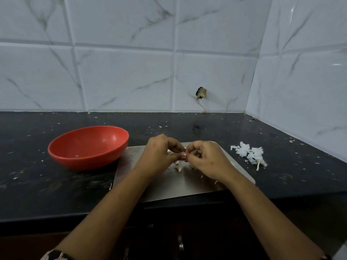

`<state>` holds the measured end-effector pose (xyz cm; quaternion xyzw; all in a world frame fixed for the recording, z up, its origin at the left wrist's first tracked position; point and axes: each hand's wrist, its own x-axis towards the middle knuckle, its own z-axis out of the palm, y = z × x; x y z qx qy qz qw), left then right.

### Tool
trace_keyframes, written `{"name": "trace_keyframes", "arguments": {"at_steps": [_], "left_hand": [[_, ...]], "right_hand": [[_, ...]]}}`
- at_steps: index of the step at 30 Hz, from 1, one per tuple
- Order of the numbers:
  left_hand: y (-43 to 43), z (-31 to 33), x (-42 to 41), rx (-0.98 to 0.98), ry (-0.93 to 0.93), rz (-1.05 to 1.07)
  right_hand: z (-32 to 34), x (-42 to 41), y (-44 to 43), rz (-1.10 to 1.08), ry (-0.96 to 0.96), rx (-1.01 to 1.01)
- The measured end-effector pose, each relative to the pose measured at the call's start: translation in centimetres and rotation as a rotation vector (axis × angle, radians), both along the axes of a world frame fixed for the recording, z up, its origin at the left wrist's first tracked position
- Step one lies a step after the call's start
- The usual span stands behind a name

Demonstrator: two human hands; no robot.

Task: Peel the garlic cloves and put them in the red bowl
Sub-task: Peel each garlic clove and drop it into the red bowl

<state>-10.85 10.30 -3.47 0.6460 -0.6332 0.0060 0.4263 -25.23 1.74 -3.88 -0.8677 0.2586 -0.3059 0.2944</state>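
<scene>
My left hand [161, 156] and my right hand [206, 158] meet above a steel board [187, 186], and together their fingertips pinch a small pale garlic clove [183, 154]. Most of that clove is hidden by the fingers. More garlic cloves and bits of skin [178, 166] lie on the board just under my hands. The red bowl [88, 147] stands on the black counter to the left of the board, touching its corner, with only a small pale speck inside.
A heap of white garlic skins [249, 153] lies on the counter right of the board. Small skin flakes are scattered over the black counter [37, 175]. Tiled walls close off the back and the right side. The counter's front edge runs under my forearms.
</scene>
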Motion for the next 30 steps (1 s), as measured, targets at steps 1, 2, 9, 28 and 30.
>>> {"name": "trace_keyframes", "arguments": {"at_steps": [1, 2, 9, 28, 30], "left_hand": [[0.0, 0.0, -0.1, -0.008, -0.009, 0.000], [0.1, 0.0, -0.1, -0.024, -0.014, -0.004], [-0.1, -0.2, -0.4, -0.123, -0.055, 0.039], [-0.6, -1.0, 0.4, -0.087, -0.343, 0.103], [-0.6, -1.1, 0.5, -0.017, -0.345, 0.108]], "right_hand": [[0.0, 0.0, 0.0, 0.002, 0.005, -0.006], [0.0, 0.0, 0.0, 0.001, 0.002, -0.010], [0.4, -0.3, 0.5, 0.008, -0.155, 0.061], [0.1, -1.1, -1.0, -0.059, -0.064, 0.015], [0.2, -1.8, -1.9, -0.085, -0.085, 0.021]]}}
